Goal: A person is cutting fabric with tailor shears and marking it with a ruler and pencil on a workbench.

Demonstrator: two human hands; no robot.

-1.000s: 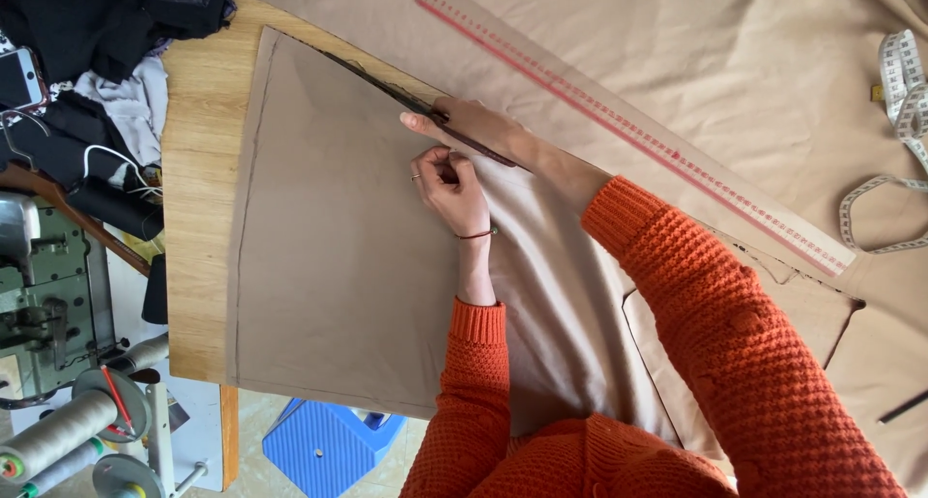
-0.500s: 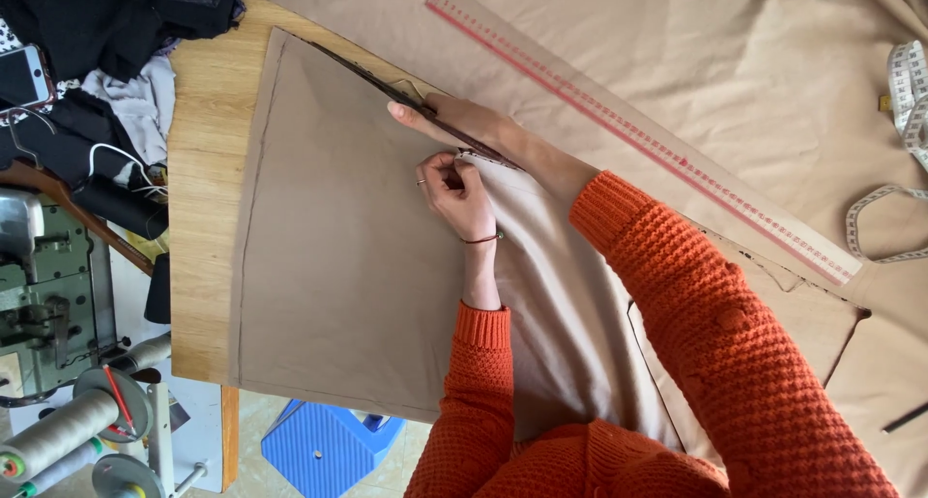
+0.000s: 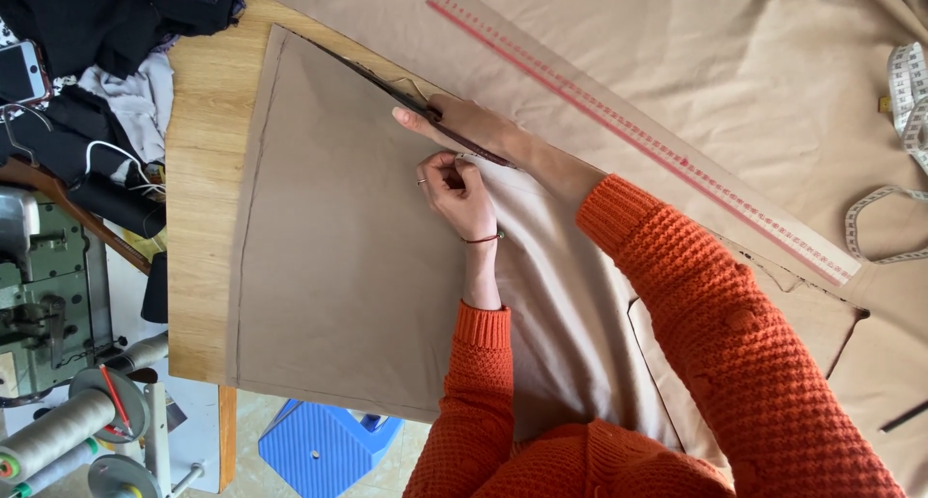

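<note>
**A:** The fingers [image 3: 447, 174] of the left hand [image 3: 462, 193] are curled in tight, pinching the cut edge of the tan fabric piece [image 3: 348, 266]; the right hand [image 3: 474, 126] is closed round the handles of a pair of dark scissors [image 3: 387, 87], blades narrow and nearly shut, lying along the slanted upper edge of that piece.

**B:** And where does the cloth sit?

**A:** Flat on the wooden table [image 3: 198, 169]; the piece spreads from its left edge back under the orange sleeves [image 3: 677, 295], and a larger sheet of the same tan cloth [image 3: 696, 63] lies beyond it, with a long ruler [image 3: 638, 131] on top, running parallel to the cut.

**B:** How far along would you say?

**A:** Judging by how it lies, mostly done; the left side and the bottom edge look clean and free, and the slanted edge appears parted from the hands up to the far corner where the blade tips point; whether that last corner is fully through I cannot tell, the blades cover it; the stretch under the arm is hidden too.

**B:** Anything else about?

**A:** A measuring tape [image 3: 904, 102] at the right; dark clothes [image 3: 116, 14] heaped at the top left; a sewing machine [image 3: 43, 305] and thread cones [image 3: 53, 435] lower left; a blue stool [image 3: 319, 445] below the table.
</note>
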